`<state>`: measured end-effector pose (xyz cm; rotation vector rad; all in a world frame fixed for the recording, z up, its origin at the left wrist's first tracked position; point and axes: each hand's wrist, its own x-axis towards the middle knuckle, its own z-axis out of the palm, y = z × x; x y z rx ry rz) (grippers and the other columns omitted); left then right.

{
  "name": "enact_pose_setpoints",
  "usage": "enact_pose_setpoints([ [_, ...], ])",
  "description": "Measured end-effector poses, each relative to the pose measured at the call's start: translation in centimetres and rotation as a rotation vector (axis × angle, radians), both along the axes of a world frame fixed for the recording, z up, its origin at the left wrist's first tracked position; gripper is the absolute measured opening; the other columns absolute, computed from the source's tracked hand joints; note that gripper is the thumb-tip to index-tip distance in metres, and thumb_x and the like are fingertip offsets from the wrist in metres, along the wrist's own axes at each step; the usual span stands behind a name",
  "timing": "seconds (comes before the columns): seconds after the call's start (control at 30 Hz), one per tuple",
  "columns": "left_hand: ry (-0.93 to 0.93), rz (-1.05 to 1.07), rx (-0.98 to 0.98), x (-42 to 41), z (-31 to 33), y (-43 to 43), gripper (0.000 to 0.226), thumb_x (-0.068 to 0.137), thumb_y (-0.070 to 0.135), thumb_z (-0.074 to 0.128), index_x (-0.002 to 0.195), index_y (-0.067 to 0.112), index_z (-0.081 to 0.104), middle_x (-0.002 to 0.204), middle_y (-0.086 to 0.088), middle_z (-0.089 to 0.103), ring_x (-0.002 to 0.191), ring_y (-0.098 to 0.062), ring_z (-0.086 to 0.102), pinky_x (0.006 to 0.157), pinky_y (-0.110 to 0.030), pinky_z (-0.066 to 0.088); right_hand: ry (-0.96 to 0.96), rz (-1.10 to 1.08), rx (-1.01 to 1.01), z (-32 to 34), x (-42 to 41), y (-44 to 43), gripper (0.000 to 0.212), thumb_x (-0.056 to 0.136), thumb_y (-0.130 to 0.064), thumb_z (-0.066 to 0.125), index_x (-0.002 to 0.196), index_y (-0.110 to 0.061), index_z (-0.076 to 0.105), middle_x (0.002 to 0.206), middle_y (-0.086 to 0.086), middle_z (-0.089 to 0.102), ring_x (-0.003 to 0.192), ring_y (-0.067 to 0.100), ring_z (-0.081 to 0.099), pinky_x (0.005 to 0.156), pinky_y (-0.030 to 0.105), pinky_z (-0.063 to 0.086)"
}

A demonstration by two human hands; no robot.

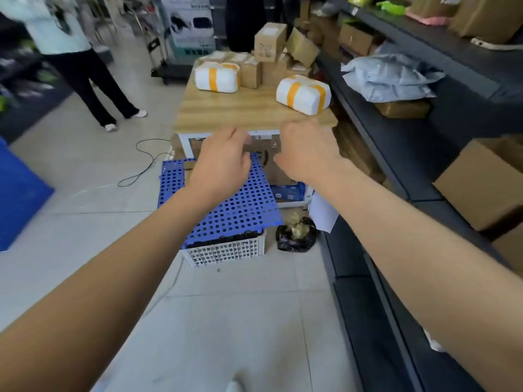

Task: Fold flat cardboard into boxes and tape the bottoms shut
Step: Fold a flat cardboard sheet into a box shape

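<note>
— Hands?
— I see both stretched out above the blue perforated panel, backs toward me. The left hand and right hand curl inward, near each other. I can't tell what they pinch, if anything.
— Cardboard?
— Boxes stacked at the wooden table's far end. More brown cardboard under it, showing between the hands.

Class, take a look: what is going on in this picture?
A person stretches both bare arms toward the near edge of a wooden table. The left hand and right hand have curled fingers; whether they hold anything is unclear. Taped white parcels and small cardboard boxes sit on the table.
</note>
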<state>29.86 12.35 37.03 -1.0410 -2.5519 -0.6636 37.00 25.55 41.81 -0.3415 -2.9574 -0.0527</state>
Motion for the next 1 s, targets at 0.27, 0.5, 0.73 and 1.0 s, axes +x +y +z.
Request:
enact_pose_setpoints([
  [0.27, -0.161, 0.14, -0.062, -10.8, -6.1, -4.1, 0.028, 0.093, 0.008, 0.046, 0.118, 0.003, 0.057, 0.119, -0.014, 0.054, 0.107, -0.031, 0.05, 0.091, -0.037, 0.038, -0.109, 0.047, -0.044, -6.7, -13.3, -1.5, 0.023, 0.093, -0.018, 0.055, 0.113, -0.007, 0.054, 0.111, 0.013, 0.058, 0.106, 0.032, 0.052, 0.077, 0.037, 0.032],
  [0.5, -0.281, 0.249, -0.134, -20.3, -12.5, -2.0, 0.028, 0.095, 0.01, 0.045, 0.122, 0.006, 0.054, 0.126, -0.011, 0.051, 0.112, -0.027, 0.048, 0.096, -0.035, 0.033, -0.246, 0.148, -0.09, -13.4, -24.8, 2.0, 0.042, 0.095, -0.042, 0.052, 0.113, -0.005, 0.055, 0.107, 0.014, 0.06, 0.1, 0.032, 0.055, 0.075, 0.038, 0.035],
  [0.73, -0.398, 0.318, -0.175, -29.2, -18.9, -0.4, 0.029, 0.097, 0.011, 0.044, 0.123, 0.004, 0.054, 0.121, -0.014, 0.052, 0.106, -0.03, 0.049, 0.09, -0.037, 0.037, -0.335, 0.2, -0.094, -20.6, -34.5, 4.3, 0.05, 0.095, -0.047, 0.048, 0.121, -0.004, 0.053, 0.118, 0.015, 0.058, 0.109, 0.032, 0.053, 0.088, 0.042, 0.041],
  [1.0, -0.737, 0.471, -0.201, -39.2, -28.5, -0.8, 0.033, 0.097, 0.015, 0.049, 0.128, 0.005, 0.049, 0.135, -0.013, 0.043, 0.106, -0.028, 0.053, 0.086, -0.036, 0.044, -0.458, 0.048, -0.314, -30.5, -42.8, 6.8, 0.059, 0.095, -0.049, 0.048, 0.127, 0.0, 0.05, 0.082, 0.011, 0.057, 0.074, 0.027, 0.056, 0.058, 0.035, 0.043],
])
